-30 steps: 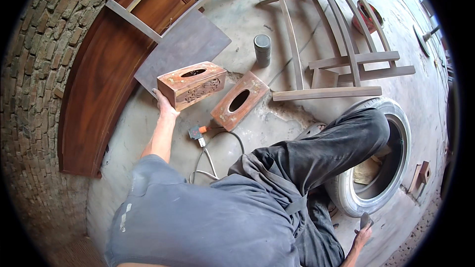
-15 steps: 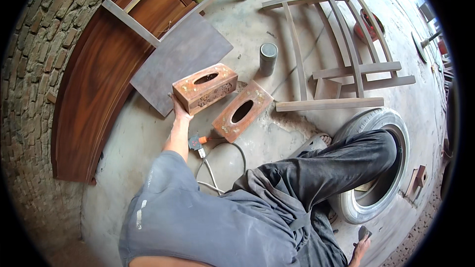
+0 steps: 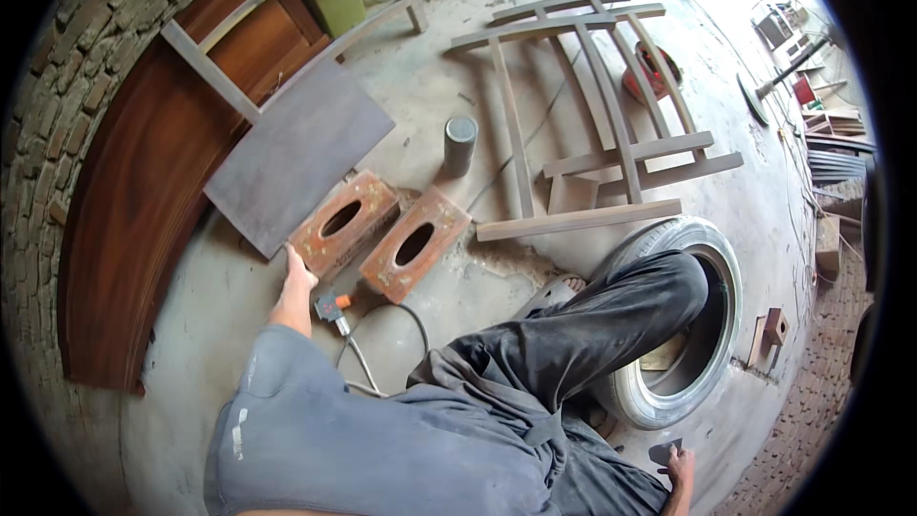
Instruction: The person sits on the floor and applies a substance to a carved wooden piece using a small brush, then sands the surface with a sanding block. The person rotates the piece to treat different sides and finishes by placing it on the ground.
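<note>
At the near left end of a reddish-brown wooden tissue box cover, my left hand is closed with the fingers partly hidden by the wood. The cover has an oval slot in its top; whether it rests fully on the floor I cannot tell. Close on its right lies a second, similar tissue box cover, also slot upward. Far to the lower right, beside my leg, my right hand pinches a dark, flat piece of sandpaper.
A grey board and a dark wooden panel lie to the left. Ahead stand a dark cylinder and a wooden frame. A tyre surrounds part of my leg. A cabled power connector lies near my left arm.
My left hand has lowered the left tissue box cover and turned it, so its carved side no longer shows. The whole view has shifted. My right hand still holds the dark sheet.
</note>
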Action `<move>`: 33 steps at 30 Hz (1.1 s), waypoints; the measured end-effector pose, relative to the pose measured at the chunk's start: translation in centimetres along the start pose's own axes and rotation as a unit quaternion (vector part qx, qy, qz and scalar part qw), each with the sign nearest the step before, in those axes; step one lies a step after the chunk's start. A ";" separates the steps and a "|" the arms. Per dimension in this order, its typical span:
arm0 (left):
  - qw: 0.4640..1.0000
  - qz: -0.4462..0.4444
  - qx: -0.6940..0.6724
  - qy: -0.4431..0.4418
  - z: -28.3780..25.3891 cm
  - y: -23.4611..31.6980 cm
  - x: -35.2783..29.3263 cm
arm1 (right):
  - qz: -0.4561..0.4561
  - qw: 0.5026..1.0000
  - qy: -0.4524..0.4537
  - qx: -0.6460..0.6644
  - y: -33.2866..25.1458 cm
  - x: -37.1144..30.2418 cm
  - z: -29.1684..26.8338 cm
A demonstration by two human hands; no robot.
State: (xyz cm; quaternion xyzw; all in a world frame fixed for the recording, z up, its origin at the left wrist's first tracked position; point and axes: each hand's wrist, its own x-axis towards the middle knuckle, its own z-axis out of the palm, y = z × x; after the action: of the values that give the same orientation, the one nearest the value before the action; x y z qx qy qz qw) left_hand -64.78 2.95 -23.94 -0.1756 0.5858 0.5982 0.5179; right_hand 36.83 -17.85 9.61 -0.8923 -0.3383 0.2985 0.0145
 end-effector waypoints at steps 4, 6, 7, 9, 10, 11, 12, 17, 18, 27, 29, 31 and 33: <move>0.995 -0.015 0.023 0.097 -0.3 -0.6 1.3 | 0.080 0.992 -0.002 0.097 1.5 0.6 -0.1; 0.990 -0.028 0.040 0.130 0.6 -1.5 1.5 | 0.138 0.979 -0.048 0.142 3.0 -0.4 -0.3; 0.988 -0.034 0.047 0.143 0.7 -2.4 2.0 | 0.122 0.988 -0.061 0.066 4.1 -0.7 -1.1; 0.997 -0.050 0.019 0.048 1.0 -2.7 3.3 | 0.094 0.988 -0.086 -0.086 6.0 -1.1 -2.4; 0.994 -0.015 0.067 0.080 -0.3 -0.3 3.7 | 0.100 0.987 -0.089 -0.087 5.8 -0.6 -1.0; 0.987 0.024 0.110 0.115 -0.5 2.0 3.9 | 0.104 0.986 -0.094 -0.091 4.4 0.5 0.5; 0.992 -0.001 0.105 0.072 1.6 0.2 3.1 | 0.119 0.985 -0.070 -0.106 5.3 -0.9 -0.2; 0.880 0.345 0.304 0.122 11.1 4.0 -4.5 | 0.128 0.990 -0.052 -0.034 -3.7 -8.4 -2.5; 0.801 0.440 0.391 0.106 14.4 3.9 -8.2 | 0.123 0.991 -0.043 0.023 -5.3 -11.2 -3.2; -0.010 0.583 0.469 -0.664 48.3 -14.5 -46.8 | -0.391 0.888 0.052 -0.236 -7.7 -18.0 -4.1; -0.210 0.561 0.447 -0.665 51.7 -18.0 -49.2 | -0.425 0.877 0.029 -0.220 -6.4 -17.5 -4.0; -0.326 0.466 0.409 -0.714 55.6 -20.6 -50.2 | -0.453 0.870 0.025 -0.196 -4.9 -17.3 -2.9; -0.436 0.389 0.337 -0.738 59.1 -22.7 -52.1 | -0.466 0.869 0.038 -0.159 -4.5 -17.0 -2.1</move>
State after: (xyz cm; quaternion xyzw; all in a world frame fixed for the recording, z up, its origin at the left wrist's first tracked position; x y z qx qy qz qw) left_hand -1.67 28.55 21.76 -0.9205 0.3678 0.1277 -0.0331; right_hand 25.28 -24.43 21.23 -0.6316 -0.7570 0.1654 0.0231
